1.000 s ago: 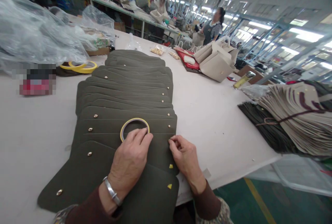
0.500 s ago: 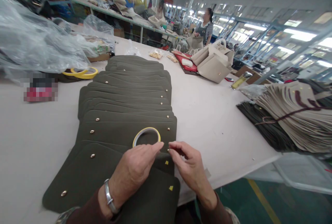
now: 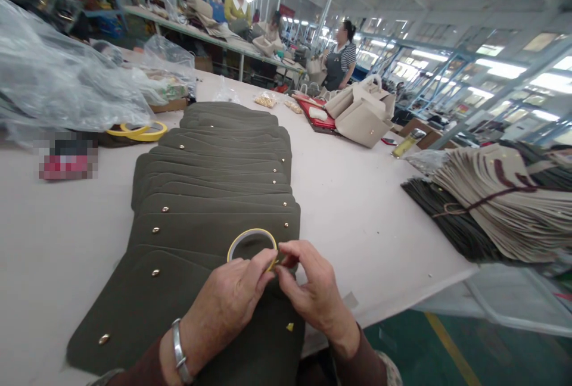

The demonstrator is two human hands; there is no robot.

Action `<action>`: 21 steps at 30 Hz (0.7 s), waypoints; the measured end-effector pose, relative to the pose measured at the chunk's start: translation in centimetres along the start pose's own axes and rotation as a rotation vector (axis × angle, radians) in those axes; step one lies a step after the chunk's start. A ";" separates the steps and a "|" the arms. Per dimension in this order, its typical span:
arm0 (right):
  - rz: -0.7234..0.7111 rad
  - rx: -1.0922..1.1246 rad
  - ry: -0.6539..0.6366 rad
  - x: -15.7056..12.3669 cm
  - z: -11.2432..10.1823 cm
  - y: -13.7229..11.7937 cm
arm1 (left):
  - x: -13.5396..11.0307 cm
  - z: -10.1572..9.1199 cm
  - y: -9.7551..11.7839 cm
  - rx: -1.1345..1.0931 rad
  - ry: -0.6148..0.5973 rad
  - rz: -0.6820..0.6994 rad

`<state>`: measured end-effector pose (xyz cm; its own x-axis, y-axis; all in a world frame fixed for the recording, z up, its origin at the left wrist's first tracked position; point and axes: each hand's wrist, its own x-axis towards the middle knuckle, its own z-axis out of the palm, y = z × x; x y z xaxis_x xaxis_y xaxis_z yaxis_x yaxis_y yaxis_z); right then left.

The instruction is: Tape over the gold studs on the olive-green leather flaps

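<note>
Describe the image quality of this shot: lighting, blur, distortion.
Head view: the ceiling strip lights glare brightly at upper right; wide-angle distortion bends the steel racking near the edge; the left hand, right hand and yellow tape roll look sharp; a pixelated patch hides something at left.

You've got dark maroon knit sleeves, a patterned cloth past the right cuff, and a silver bangle on your left wrist.

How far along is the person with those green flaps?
Done: the nearest flap has a yellow tape bit. In hand: the left hand and right hand are working at a tape roll. Left: the farther flaps show no tape bits yet.
</note>
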<state>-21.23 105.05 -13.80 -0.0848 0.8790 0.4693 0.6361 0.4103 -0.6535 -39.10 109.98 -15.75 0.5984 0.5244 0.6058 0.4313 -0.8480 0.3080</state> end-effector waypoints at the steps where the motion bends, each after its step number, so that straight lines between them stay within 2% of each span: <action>1: 0.010 0.012 -0.007 0.0 -0.1 0.0 | 0.0 0.0 0.1 -0.008 0.008 -0.001; 8: -0.053 0.021 -0.072 0.2 -0.5 -0.3 | -0.3 -0.1 0.2 -0.048 0.014 -0.008; 13: -0.035 -0.048 -0.103 -0.1 -0.4 -0.4 | -0.4 -0.1 0.3 -0.062 0.002 -0.003; 17: -0.059 -0.146 -0.011 -0.6 0.4 -0.3 | -0.5 0.1 0.2 0.012 0.045 0.054; 21: -0.173 -0.196 0.190 -0.7 2.0 0.6 | -0.3 0.8 -1.0 0.063 0.180 0.204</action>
<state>-22.36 105.16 -15.75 -0.0718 0.7313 0.6782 0.7618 0.4792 -0.4360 -39.23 110.74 -16.82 0.5499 0.3162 0.7731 0.3590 -0.9252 0.1231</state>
